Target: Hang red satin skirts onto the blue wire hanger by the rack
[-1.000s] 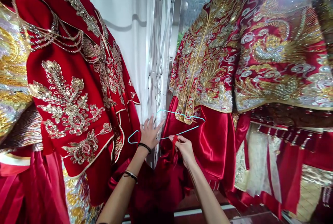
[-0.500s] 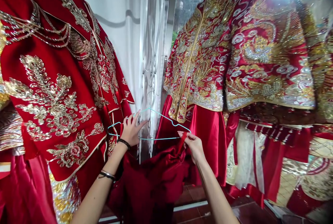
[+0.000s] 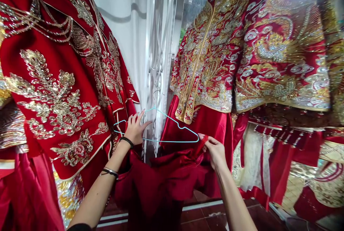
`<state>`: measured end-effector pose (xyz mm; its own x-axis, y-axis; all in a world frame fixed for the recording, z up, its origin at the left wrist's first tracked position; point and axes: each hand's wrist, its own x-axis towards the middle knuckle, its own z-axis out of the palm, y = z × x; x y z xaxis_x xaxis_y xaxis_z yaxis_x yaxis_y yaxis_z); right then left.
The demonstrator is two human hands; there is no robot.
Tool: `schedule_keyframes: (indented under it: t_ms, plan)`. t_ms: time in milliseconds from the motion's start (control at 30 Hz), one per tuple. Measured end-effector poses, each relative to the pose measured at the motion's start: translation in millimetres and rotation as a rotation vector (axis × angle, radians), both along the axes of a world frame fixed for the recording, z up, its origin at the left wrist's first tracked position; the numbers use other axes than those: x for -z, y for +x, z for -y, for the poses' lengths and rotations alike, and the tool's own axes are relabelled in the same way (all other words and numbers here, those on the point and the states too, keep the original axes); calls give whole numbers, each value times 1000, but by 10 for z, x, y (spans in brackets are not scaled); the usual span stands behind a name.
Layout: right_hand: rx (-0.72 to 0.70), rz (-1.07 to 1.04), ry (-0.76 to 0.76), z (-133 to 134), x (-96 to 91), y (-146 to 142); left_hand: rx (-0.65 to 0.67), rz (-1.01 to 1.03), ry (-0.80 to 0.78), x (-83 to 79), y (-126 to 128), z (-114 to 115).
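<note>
Now the light-blue wire hanger [image 3: 166, 140] is sitting level; a second ago it was tilting down to the left. The left hand [image 3: 134, 129] is holding it near its left shoulder, grip closed loosely on the wire with the fingers fanned out. The right hand [image 3: 216, 152] is pinching the red strap [image 3: 202, 144], grip clenched on it. It has been sliding that strap outward from mid-bar and is now pressing it against the hanger's right end. So the strap is reaching the hanger's end, and the red satin garment [image 3: 166, 177] is hanging slack below the bar between both hands.

Count:
- One hanger, one strap in view and one satin garment.
- Two bands on the left arm: a black bead bracelet [image 3: 126, 140] and a thin bangle [image 3: 110, 172].
- At least three embroidered jackets: one hanging left [image 3: 61, 98], two hanging right [image 3: 215, 62] [image 3: 282, 55].
- One white window grille [image 3: 158, 44] standing behind the hanger.
</note>
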<state>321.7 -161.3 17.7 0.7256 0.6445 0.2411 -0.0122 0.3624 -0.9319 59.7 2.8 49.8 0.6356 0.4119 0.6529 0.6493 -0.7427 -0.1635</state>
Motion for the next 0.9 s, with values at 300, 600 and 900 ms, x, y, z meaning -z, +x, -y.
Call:
schedule_keyframes:
  t_ms: [300, 600, 900]
  plan:
    - [-90, 604, -194, -188, -290, 140, 18, 13, 1, 47, 54, 71]
    - [-65, 1067, -468, -353, -526, 175, -32, -11, -6, 58, 76, 123]
    - [32, 1066, -598, -372, -536, 173, -63, -20, -50, 57, 126, 224]
